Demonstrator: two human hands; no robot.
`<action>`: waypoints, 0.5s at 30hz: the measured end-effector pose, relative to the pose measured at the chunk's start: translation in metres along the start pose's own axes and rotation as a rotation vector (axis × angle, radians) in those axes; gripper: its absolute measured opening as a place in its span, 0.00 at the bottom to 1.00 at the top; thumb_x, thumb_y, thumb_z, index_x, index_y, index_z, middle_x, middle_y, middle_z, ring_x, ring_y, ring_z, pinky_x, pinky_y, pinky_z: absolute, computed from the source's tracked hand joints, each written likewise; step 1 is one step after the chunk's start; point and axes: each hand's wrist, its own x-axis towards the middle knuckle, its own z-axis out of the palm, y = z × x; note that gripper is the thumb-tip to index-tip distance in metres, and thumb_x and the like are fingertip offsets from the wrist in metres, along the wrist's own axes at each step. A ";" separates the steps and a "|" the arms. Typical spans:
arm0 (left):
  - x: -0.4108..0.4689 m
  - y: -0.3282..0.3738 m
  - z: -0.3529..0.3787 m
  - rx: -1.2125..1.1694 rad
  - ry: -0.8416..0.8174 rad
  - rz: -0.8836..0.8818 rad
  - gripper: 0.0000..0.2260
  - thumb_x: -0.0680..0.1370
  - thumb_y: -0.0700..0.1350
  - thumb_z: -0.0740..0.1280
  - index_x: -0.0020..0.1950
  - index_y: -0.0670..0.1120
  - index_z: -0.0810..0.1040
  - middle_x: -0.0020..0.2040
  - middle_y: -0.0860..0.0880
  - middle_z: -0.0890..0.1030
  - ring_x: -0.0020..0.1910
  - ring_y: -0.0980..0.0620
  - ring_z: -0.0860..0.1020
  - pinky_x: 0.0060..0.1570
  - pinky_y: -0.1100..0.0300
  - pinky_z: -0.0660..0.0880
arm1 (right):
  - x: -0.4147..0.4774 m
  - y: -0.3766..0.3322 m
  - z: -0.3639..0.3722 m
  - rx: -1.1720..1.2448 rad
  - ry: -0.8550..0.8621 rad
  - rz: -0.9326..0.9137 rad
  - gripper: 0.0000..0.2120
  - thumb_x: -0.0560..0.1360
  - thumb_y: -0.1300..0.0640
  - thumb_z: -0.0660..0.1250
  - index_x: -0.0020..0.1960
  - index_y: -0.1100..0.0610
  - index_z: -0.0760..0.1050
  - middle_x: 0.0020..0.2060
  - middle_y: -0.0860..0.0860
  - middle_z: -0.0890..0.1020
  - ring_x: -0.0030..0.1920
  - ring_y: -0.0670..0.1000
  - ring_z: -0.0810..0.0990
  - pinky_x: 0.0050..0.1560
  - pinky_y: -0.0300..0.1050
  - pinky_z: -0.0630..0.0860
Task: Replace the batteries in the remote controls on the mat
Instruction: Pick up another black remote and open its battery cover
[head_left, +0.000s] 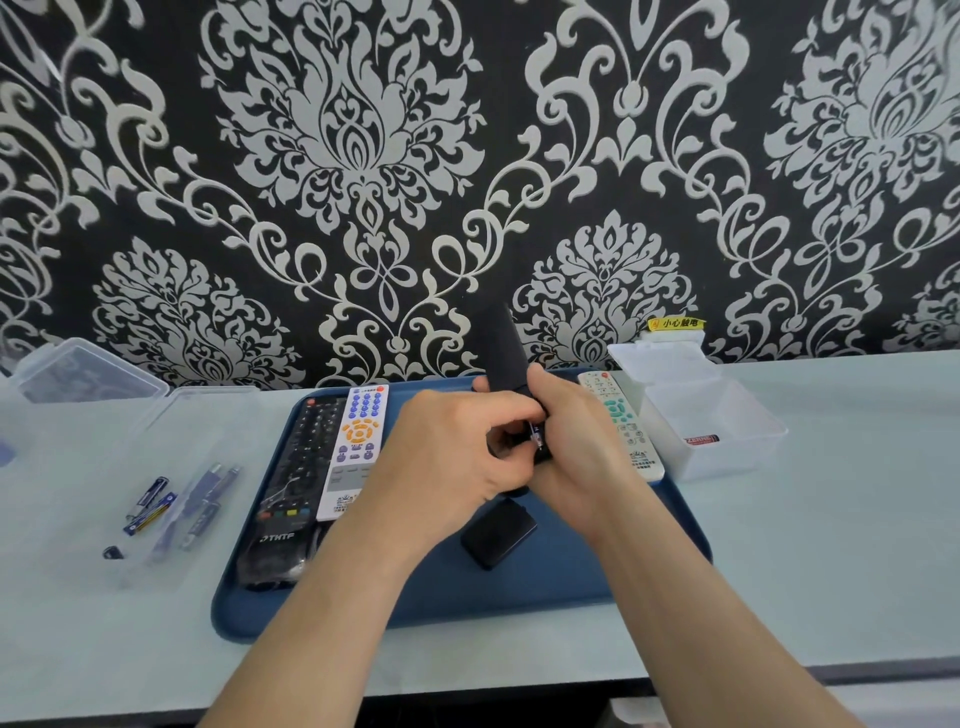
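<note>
Over the blue mat (561, 577) my right hand (576, 447) grips a black remote (506, 353) that points up and away. My left hand (447, 457) pinches a battery (535, 439) at the remote's lower end, where the compartment is mostly hidden by my fingers. A black battery cover (498, 535) lies on the mat below my hands. On the mat's left lie a black remote (296, 478) and a white remote with blue and orange buttons (356, 447). A white remote with green buttons (621, 421) lies on the right.
Several blue batteries (156, 504) lie on an open clear lid left of the mat, its clear box (78, 369) behind. An open clear box (717, 415) right of the mat holds a red-labelled battery (701, 440). The patterned wall stands close behind the table.
</note>
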 end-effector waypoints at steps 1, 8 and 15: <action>0.000 -0.001 0.001 0.011 0.011 0.015 0.10 0.67 0.41 0.70 0.44 0.53 0.83 0.24 0.60 0.69 0.27 0.63 0.69 0.30 0.75 0.61 | 0.000 0.000 0.000 0.002 0.005 -0.001 0.17 0.83 0.56 0.56 0.57 0.66 0.79 0.47 0.58 0.84 0.49 0.56 0.78 0.54 0.51 0.73; 0.003 -0.003 0.011 -0.003 0.076 0.089 0.11 0.69 0.40 0.66 0.44 0.52 0.85 0.32 0.54 0.80 0.31 0.58 0.74 0.34 0.73 0.67 | 0.000 -0.006 -0.001 0.166 0.064 0.062 0.18 0.84 0.53 0.56 0.55 0.65 0.79 0.45 0.57 0.83 0.50 0.54 0.80 0.62 0.52 0.76; 0.001 0.009 0.020 -0.234 0.146 -0.199 0.01 0.70 0.47 0.73 0.41 0.53 0.85 0.29 0.60 0.79 0.27 0.63 0.74 0.31 0.74 0.66 | 0.002 -0.007 -0.001 0.224 0.142 0.073 0.15 0.83 0.56 0.59 0.60 0.65 0.77 0.41 0.56 0.84 0.37 0.52 0.83 0.34 0.45 0.82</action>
